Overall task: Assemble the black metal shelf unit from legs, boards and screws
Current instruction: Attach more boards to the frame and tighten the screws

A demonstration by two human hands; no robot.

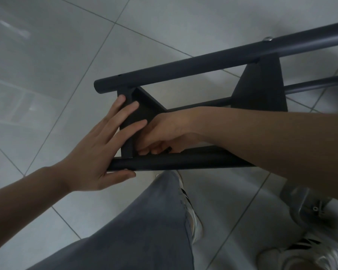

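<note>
The black shelf unit (183,82) lies tipped sideways over the tiles, two boards (261,82) between its round legs (174,161).

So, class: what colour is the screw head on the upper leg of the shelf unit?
Silver, against the black upper leg; the screw head shows in the head view.

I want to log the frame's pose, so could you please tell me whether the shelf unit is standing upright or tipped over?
Tipped over: the shelf unit's legs run level above the floor tiles.
</note>
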